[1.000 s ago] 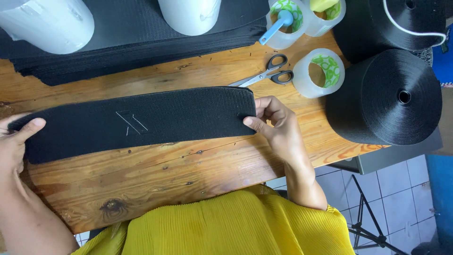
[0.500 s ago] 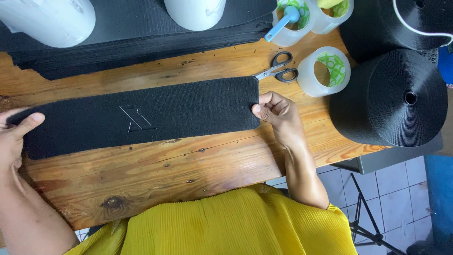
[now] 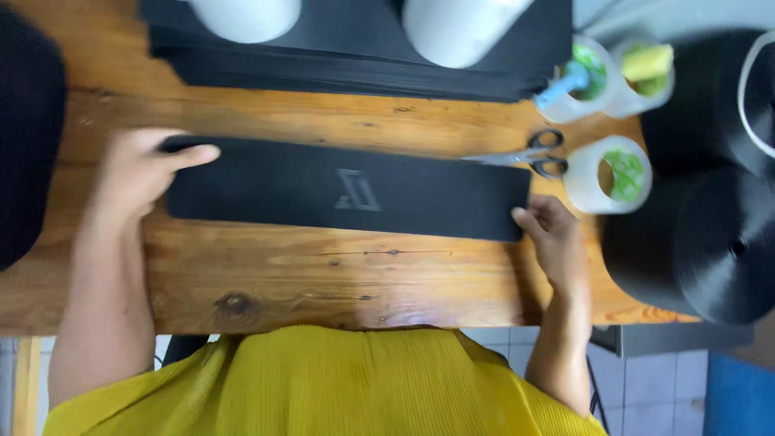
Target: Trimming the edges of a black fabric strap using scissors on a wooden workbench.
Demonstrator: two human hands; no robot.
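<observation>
A long black band of elastic fabric (image 3: 347,190) with a pale woven mark in its middle lies flat across the wooden table (image 3: 323,282). My left hand (image 3: 145,169) grips the band's left end, thumb on top. At the right end, my right hand (image 3: 549,234) pinches the band's lower corner. The band is stretched straight between both hands.
A stack of black fabric (image 3: 355,48) with two white rolls on it lies at the far edge. Scissors (image 3: 533,153) rest just past the band's right end. Clear tape rolls (image 3: 613,173) and big black spools (image 3: 710,242) stand at the right.
The view has shifted, so the band and both hands now sit further right in frame. The band lies straighter and flatter; both hands keep their hold on its ends.
</observation>
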